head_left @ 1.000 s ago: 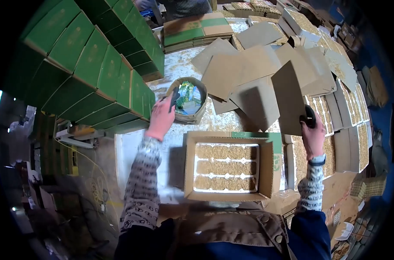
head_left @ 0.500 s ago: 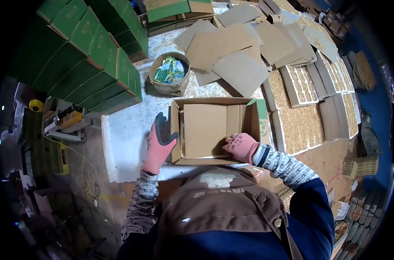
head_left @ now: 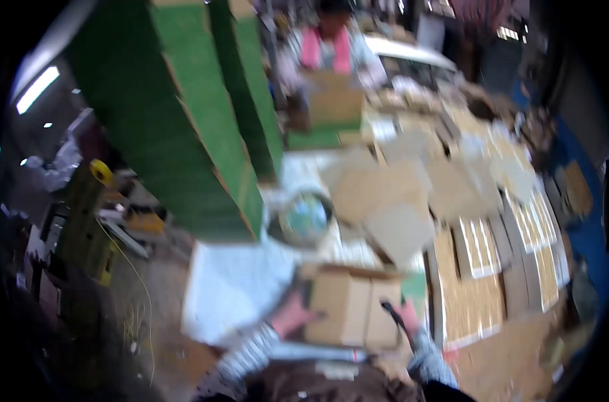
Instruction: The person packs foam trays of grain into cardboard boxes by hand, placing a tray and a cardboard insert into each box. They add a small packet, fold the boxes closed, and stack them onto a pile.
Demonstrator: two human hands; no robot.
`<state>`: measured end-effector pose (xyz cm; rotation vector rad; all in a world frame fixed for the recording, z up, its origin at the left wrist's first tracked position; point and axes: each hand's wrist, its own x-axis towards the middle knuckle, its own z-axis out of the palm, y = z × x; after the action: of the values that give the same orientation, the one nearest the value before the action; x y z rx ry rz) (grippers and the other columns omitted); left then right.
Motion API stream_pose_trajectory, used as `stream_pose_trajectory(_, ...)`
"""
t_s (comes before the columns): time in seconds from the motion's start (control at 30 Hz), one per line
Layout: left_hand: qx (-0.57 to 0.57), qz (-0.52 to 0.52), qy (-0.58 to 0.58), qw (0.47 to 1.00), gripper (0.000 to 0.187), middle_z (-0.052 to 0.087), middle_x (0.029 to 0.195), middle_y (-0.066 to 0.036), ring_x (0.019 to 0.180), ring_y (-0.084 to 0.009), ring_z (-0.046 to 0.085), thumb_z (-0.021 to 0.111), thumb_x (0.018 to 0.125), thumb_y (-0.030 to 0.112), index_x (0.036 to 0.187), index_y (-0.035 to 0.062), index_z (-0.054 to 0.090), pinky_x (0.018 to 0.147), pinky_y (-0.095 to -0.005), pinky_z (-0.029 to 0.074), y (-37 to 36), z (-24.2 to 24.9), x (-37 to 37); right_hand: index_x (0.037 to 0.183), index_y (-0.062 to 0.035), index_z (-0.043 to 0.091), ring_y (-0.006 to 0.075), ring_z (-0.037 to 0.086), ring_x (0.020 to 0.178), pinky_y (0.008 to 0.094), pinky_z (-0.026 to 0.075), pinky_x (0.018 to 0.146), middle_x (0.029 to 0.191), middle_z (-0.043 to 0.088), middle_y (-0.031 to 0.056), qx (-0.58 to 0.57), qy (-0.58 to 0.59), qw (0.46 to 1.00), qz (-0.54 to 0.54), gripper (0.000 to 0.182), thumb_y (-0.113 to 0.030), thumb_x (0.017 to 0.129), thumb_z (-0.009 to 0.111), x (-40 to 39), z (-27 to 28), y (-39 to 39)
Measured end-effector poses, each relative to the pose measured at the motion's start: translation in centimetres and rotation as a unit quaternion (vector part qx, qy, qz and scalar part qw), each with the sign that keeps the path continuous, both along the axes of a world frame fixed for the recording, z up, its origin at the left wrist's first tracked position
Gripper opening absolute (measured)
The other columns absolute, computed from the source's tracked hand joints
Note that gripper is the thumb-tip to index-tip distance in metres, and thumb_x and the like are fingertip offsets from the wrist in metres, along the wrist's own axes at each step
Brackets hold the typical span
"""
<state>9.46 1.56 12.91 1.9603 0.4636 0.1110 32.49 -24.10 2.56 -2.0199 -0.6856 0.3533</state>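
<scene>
A cardboard box (head_left: 353, 309) lies in front of me on the white tabletop, blurred by motion. Brown panels cover most of its top side; whether these are flaps or a sheet inside I cannot make out. My left hand (head_left: 293, 316), in a pink glove with dark fingertips, grips the box's left side, thumb over the edge. On the right side my right hand (head_left: 408, 317), gloved likewise, has hold of the wall beside a green flap (head_left: 415, 288). Behind the box stands a round tub (head_left: 272, 231) with blue-green packets (head_left: 306, 216) in it.
Tall stacks of green boxes (head_left: 214, 127) rise at the left. Flat cardboard sheets (head_left: 378, 191) lie behind the box. Trays of yellowish-brown material (head_left: 466, 288) stand at the right. Across the table a person (head_left: 331, 50) is beside another box (head_left: 334, 110).
My view has tilted up, bringing the person across the table into sight. My right hand has moved from inside the box to its right side; my left hand has closed on the left side.
</scene>
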Motion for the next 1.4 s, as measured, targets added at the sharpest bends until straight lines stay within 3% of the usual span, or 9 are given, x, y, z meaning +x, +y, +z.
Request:
stream_pose_trajectory(0.13,-0.592,0.166,-0.035,0.788,0.069,0.053,0.124,-0.011,0.113,-0.0218,0.052,0.071,0.077,0.014,0.135,0.005,0.036,0.095,-0.0329,0.044,-1.0,-2.5,1.8,0.118,0.0093,0.051,0.0226,0.055,0.104,0.0311,0.043,0.091,0.112,0.06,0.0143,-0.008,0.26,0.957,0.13,0.068,-0.041,0.076,0.071,1.7,7.6,0.9)
stream_pose_trajectory(0.27,-0.614,0.108,-0.171,0.763,0.043,0.054,0.122,-0.013,0.109,-0.0217,0.055,0.045,0.096,0.022,0.132,-0.0008,0.039,0.091,-0.0344,0.047,6.1,13.1,3.4,0.125,0.004,0.047,0.0242,0.052,0.111,0.033,0.041,0.095,0.12,0.056,0.0126,0.131,0.301,0.939,0.102,0.064,-0.038,0.08,0.064,4.8,19.3,5.6)
stream_pose_trajectory(0.37,-0.257,0.057,-0.455,0.851,0.044,0.053,0.121,-0.01,0.109,-0.02,0.051,0.044,0.096,0.032,0.13,0.0047,0.044,0.094,-0.0357,0.042,12.9,25.6,1.0,0.129,-0.0002,0.044,0.0252,0.048,0.115,0.0361,0.039,0.098,0.126,0.051,0.0119,0.329,0.236,0.908,0.102,0.063,-0.043,0.084,0.056,9.4,30.8,13.0)
stream_pose_trajectory(0.57,0.25,0.454,-0.618,0.591,0.065,0.048,0.126,-0.015,0.115,-0.0233,0.046,0.057,0.087,0.037,0.134,-0.0024,0.036,0.099,-0.0314,0.034,35.0,45.9,-9.0,0.131,-0.0075,0.043,0.0278,0.045,0.12,0.042,0.034,0.103,0.133,0.047,0.01,0.62,0.244,0.714,0.215,0.062,-0.053,0.089,0.042,10.5,53.8,33.1)
stream_pose_trajectory(0.67,0.023,0.176,-0.651,0.738,0.055,0.055,0.118,-0.01,0.105,-0.0214,0.051,0.05,0.091,0.038,0.131,-0.0002,0.043,0.096,-0.0302,0.037,53.7,48.3,-12.8,0.125,-0.0101,0.049,0.0319,0.048,0.116,0.0449,0.035,0.102,0.13,0.05,0.0107,0.652,0.214,0.687,0.24,0.06,-0.054,0.084,0.049,3.7,63.1,42.1)
stream_pose_trajectory(0.83,0.4,0.256,-0.515,0.714,0.042,0.06,0.101,-0.002,0.088,-0.0122,0.055,0.044,0.095,0.038,0.119,0.0064,0.055,0.075,-0.0255,0.047,49.2,46.6,-10.6,0.118,-0.0109,0.054,0.0217,0.059,0.083,0.0385,0.051,0.073,0.113,0.058,0.0082,0.351,-0.016,0.88,0.319,0.063,-0.062,0.081,0.051,1.5,69.5,50.2)
stream_pose_trajectory(1.13,0.291,0.251,-0.542,0.747,0.039,0.057,0.102,-0.006,0.088,-0.0127,0.054,0.046,0.095,0.032,0.122,0.0048,0.049,0.074,-0.0241,0.046,50.3,46.1,-9.9,0.126,-0.001,0.033,0.0378,0.061,0.082,0.0388,0.049,0.072,0.092,0.06,0.0242,0.33,-0.649,0.646,0.23,0.048,-0.007,0.083,0.054,0.3,68.2,59.6)
stream_pose_trajectory(1.23,0.131,0.241,-0.544,0.793,0.033,0.057,0.103,-0.005,0.088,-0.0128,0.055,0.046,0.095,0.026,0.121,0.0062,0.05,0.072,-0.0261,0.047,47.6,47.2,-10.0,0.126,-0.0019,0.032,0.0348,0.062,0.083,0.04,0.047,0.071,0.095,0.06,0.0222,0.368,-0.616,0.65,0.251,0.054,-0.006,0.079,0.059,1.0,67.4,59.6)
stream_pose_trajectory(1.4,0.14,0.234,-0.548,0.791,0.035,0.058,0.105,-0.006,0.09,-0.0158,0.057,0.053,0.092,0.024,0.122,0.0053,0.05,0.077,-0.0279,0.048,46.6,47.7,-11.8,0.126,-0.0048,0.046,0.0206,0.057,0.087,0.0329,0.048,0.074,0.109,0.058,0.0052,0.428,0.01,0.802,0.416,0.043,-0.022,0.088,0.056,-2.4,65.1,53.3)
